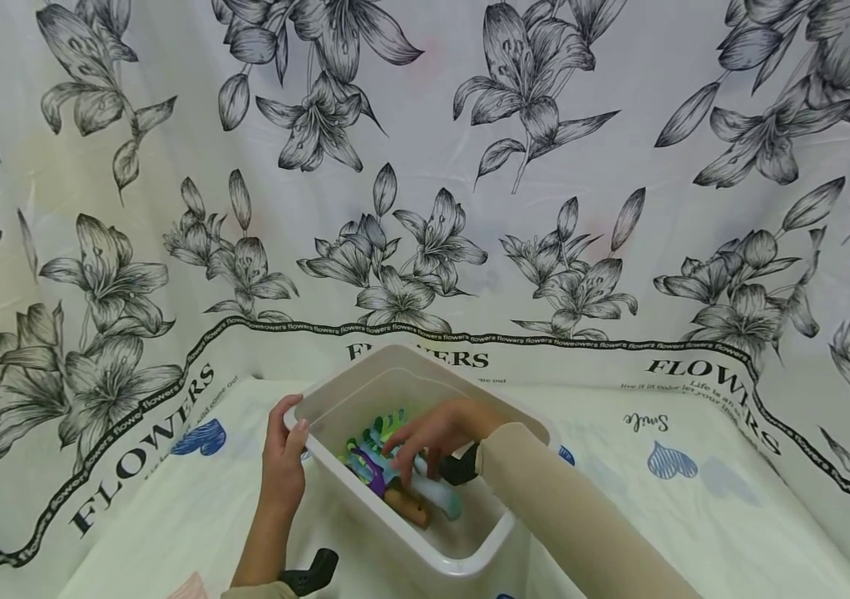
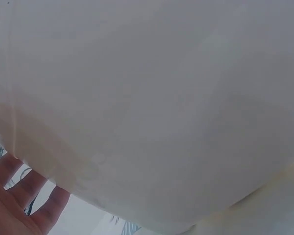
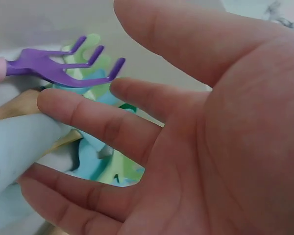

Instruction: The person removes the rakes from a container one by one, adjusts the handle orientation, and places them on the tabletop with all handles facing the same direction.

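Observation:
My left hand grips the left corner of a pale plastic bin, thumb over the rim. The left wrist view shows its fingertips along the bin's outer wall. Inside the bin, my right hand reaches down over a pile of colourful things, its fingers spread and loosely bent. A purple toy hand rake with several prongs lies just beyond those fingers. Close to the fingertips is a pale blue rounded piece; contact with it is unclear. A brown rounded piece lies below the rake.
Green and blue pieces fill the bin's middle, partly overlapped. The bin sits tilted on a light cloth printed with hearts. Behind hangs a white curtain with black lily drawings. Each wrist carries a black device.

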Available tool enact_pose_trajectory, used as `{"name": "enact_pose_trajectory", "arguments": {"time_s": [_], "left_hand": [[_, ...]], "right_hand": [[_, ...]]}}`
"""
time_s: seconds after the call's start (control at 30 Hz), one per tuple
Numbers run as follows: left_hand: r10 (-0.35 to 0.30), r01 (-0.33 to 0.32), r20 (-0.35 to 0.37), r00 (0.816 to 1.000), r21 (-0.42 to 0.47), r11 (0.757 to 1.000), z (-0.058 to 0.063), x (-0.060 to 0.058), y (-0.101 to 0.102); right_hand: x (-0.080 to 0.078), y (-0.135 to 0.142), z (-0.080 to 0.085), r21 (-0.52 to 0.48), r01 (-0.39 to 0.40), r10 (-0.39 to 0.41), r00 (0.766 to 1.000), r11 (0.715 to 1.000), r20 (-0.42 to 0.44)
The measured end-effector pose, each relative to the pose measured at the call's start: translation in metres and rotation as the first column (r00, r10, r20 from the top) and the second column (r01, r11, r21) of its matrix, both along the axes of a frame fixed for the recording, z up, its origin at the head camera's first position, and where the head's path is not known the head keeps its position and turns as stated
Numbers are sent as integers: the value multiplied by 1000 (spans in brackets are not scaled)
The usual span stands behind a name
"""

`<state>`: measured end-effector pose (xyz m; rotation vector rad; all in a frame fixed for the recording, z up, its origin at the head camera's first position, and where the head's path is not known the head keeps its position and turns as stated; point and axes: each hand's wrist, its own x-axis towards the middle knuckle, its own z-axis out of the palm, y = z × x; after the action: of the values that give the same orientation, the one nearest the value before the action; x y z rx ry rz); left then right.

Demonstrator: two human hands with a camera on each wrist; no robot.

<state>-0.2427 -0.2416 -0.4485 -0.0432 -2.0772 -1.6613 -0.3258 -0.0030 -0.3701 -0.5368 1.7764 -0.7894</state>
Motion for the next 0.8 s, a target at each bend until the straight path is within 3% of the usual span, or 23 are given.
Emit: {"name": "enact_pose_trajectory", "arguments": {"time_s": [0.17,0.3,0.8], "left_hand": [[7,-7,1,1000,-5,1000,1,1,1],[0,0,-5,1000,-3,1000,1,1,1],[-30,31,-51,998,22,999,-3,0,0]], "right_hand": [[-3,3,7,16,-61,62,995,998,-82],[-2,3,9,72,-90,102,976,993,-192],[-5,4,7,9,-6,9,940,1000,-340]]}}
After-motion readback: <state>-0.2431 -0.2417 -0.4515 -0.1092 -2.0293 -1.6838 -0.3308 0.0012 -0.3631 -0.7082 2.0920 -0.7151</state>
